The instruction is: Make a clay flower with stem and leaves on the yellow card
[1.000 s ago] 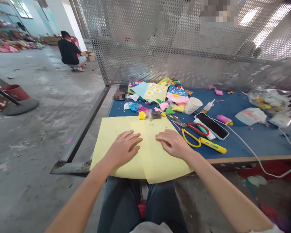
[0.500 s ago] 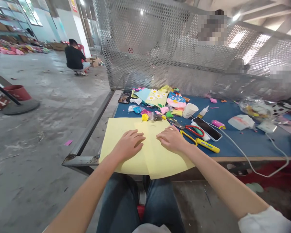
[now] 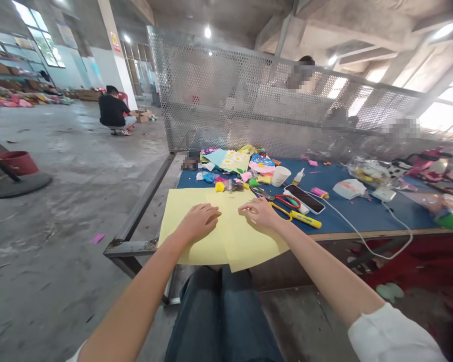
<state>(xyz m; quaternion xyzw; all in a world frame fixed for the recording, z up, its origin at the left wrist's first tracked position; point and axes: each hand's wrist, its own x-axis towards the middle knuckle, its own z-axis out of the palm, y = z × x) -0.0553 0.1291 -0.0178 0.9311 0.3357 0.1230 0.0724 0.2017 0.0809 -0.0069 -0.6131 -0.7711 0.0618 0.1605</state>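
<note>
Two pale yellow paper sheets overlap at the table's front edge, their near ends hanging over it: the left sheet (image 3: 173, 216) and the right sheet (image 3: 245, 249). My left hand (image 3: 198, 221) lies palm down on the left sheet, its fingers loosely bent and holding nothing. On the right sheet rests my right hand (image 3: 260, 212), fingers reaching toward the overlap, slightly apart and empty. Just beyond my right hand are red-handled scissors (image 3: 289, 200) and a yellow-handled tool (image 3: 305, 219). Small dark marks show near the right sheet's far edge.
Behind the sheets lie colourful craft pieces, including a flowered card (image 3: 236, 162). A white paper cup (image 3: 280, 176), glue bottle (image 3: 298, 176) and cabled phone (image 3: 305, 198) stand or lie right of them. A perforated metal screen (image 3: 219, 100) backs the blue tabletop (image 3: 340, 213). A person (image 3: 113, 110) crouches far left.
The view has tilted up and shifted a little to the right. My left fingers are more bent, and my right fingers have lifted slightly. The sheets stay under my hands; my knees are closer together.
</note>
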